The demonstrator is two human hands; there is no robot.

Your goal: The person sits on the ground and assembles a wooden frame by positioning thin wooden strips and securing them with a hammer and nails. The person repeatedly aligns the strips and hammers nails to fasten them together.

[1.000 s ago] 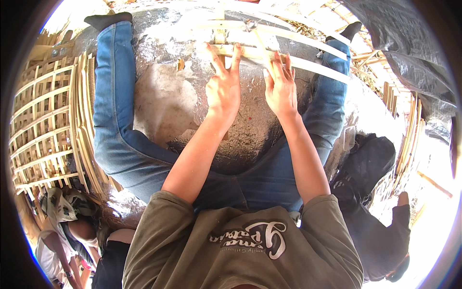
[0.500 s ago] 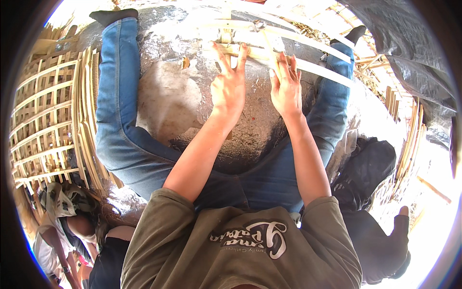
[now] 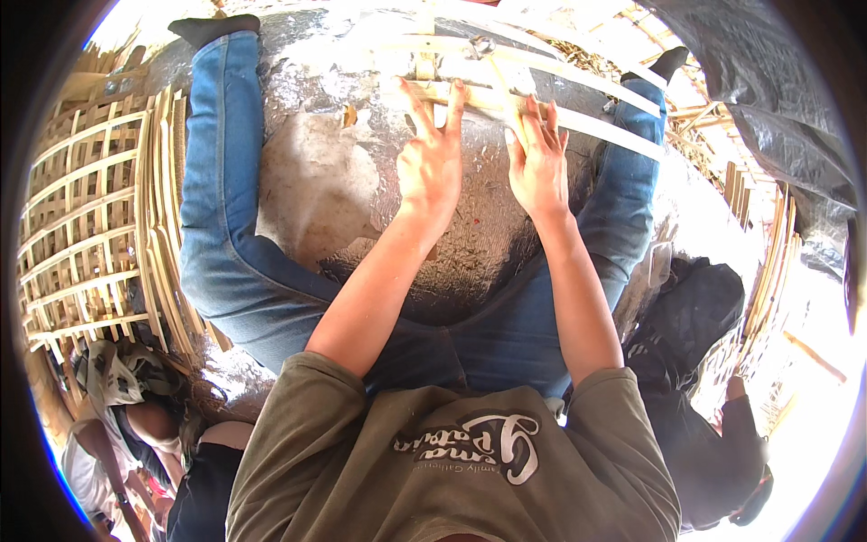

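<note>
Pale bamboo strips cross one another on the floor between my outstretched legs. My left hand (image 3: 428, 172) has its index and middle fingers stretched apart in a V, their tips on a crosswise bamboo strip (image 3: 481, 98); the other fingers are partly hidden. Beside it, my right hand (image 3: 540, 172) pinches a narrow upright bamboo strip (image 3: 506, 84) between thumb and fingers, where it crosses the others. Longer curved strips (image 3: 610, 135) run out to the right, over my right shin. Glare washes out the far ends of the strips.
Woven bamboo panels (image 3: 86, 217) stand at the left beside my leg. A grey plastic sheet (image 3: 777, 90) hangs at the upper right. One person in dark clothing (image 3: 700, 443) sits close at the lower right, and people (image 3: 135, 425) are at the lower left. The floor (image 3: 316, 181) is worn.
My hands and the strips stay almost where they were. At the lower right, the neighbouring person's arm has shifted slightly left.
</note>
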